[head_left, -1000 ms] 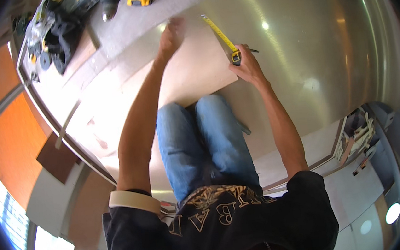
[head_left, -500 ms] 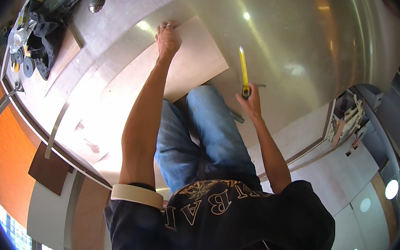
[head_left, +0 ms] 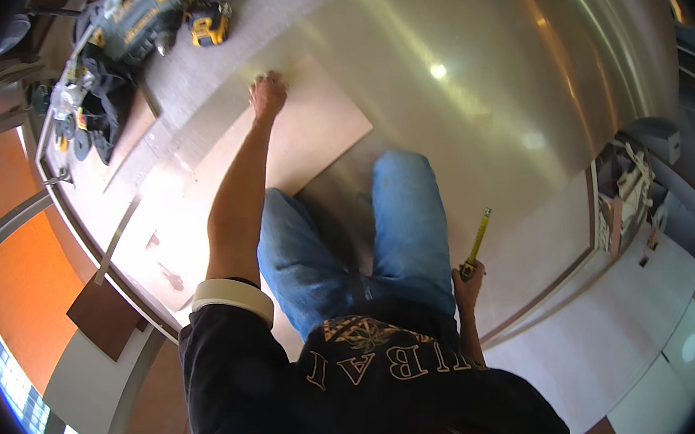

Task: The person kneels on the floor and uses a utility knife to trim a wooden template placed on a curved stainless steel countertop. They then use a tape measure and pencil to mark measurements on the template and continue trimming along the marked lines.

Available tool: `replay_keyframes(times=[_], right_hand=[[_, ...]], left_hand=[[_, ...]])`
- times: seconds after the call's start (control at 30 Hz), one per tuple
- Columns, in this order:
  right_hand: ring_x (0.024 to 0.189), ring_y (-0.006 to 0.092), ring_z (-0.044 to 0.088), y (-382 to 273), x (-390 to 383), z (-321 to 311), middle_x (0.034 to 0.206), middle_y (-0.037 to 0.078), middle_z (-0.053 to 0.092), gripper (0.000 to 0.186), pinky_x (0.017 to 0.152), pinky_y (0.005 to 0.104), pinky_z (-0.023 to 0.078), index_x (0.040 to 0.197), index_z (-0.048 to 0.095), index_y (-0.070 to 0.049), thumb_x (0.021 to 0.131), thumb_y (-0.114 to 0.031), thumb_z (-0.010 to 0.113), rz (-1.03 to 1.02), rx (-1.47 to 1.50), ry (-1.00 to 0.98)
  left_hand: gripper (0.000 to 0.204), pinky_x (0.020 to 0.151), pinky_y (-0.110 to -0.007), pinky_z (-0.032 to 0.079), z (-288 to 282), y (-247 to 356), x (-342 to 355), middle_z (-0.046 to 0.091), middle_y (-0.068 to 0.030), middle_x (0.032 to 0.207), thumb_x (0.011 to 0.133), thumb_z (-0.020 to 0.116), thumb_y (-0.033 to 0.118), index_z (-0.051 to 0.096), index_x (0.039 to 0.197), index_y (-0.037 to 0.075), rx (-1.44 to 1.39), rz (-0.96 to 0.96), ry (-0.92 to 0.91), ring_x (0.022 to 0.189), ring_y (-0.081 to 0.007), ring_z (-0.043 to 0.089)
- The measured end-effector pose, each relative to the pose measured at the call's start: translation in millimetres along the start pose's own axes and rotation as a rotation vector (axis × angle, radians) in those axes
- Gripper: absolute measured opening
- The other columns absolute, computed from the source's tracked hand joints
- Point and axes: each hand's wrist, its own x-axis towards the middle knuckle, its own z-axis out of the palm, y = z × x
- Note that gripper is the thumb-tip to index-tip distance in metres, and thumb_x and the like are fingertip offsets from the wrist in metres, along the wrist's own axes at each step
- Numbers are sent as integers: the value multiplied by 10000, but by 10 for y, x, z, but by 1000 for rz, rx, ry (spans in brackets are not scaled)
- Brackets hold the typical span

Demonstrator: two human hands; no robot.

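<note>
My left hand is at the far edge of a thin, pale wooden board, its fingers bent over that edge. The board lies on a shiny metal sheet in front of my knees. My right hand is beside my right thigh, closed around a tape measure. A short length of yellow blade sticks out of its case, pointing away from me and slightly right. A cream ring sits around my left upper arm.
At the far left are a drill, a yellow-and-black battery and a black bag. A metal strip crosses the left table edge. To the right, a box holds scraps. My knees are on the sheet.
My right hand has drawn the tape measure back from over the metal sheet to beside my thigh. My left hand stays at the board's far edge. My knees have spread apart and the view has shifted.
</note>
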Motion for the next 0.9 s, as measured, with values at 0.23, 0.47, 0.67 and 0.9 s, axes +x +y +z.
replay_keyframes(times=[0.23, 0.47, 0.67, 0.9], right_hand=[[991, 306, 532, -893, 2201, 258, 1039, 163, 517, 452, 877, 421, 436, 1154, 494, 10, 823, -162, 749, -424, -86, -136], [1118, 338, 514, -2767, 3111, 1370, 1232, 189, 466, 592, 935, 439, 466, 1235, 515, 19, 757, -229, 760, -762, 4, -180], [1124, 367, 549, -3234, 2707, 2568, 1216, 206, 485, 584, 928, 458, 498, 1212, 562, 15, 747, -287, 746, -754, -80, -399], [1061, 373, 604, -3587, 2341, 3318, 1259, 182, 489, 631, 875, 460, 539, 1255, 560, -10, 745, -338, 734, -705, -358, -446]], left_hand=[[313, 955, -497, 442, 34, -182, -31, 663, -164, 1101, 860, 691, 246, 656, 1139, 107, 37, 202, 200, 1091, -366, 573], [339, 983, -457, 433, 156, -260, -647, 659, -142, 1142, 852, 728, 243, 674, 1156, 104, 62, 182, 89, 1121, -318, 575], [241, 898, -388, 502, 247, 60, -825, 707, -116, 1046, 866, 710, 209, 709, 1074, 87, -302, 79, -36, 963, -290, 638], [236, 873, -459, 505, -227, 17, -262, 666, -190, 1060, 933, 553, 146, 686, 1108, 59, -352, 241, 332, 983, -377, 621]])
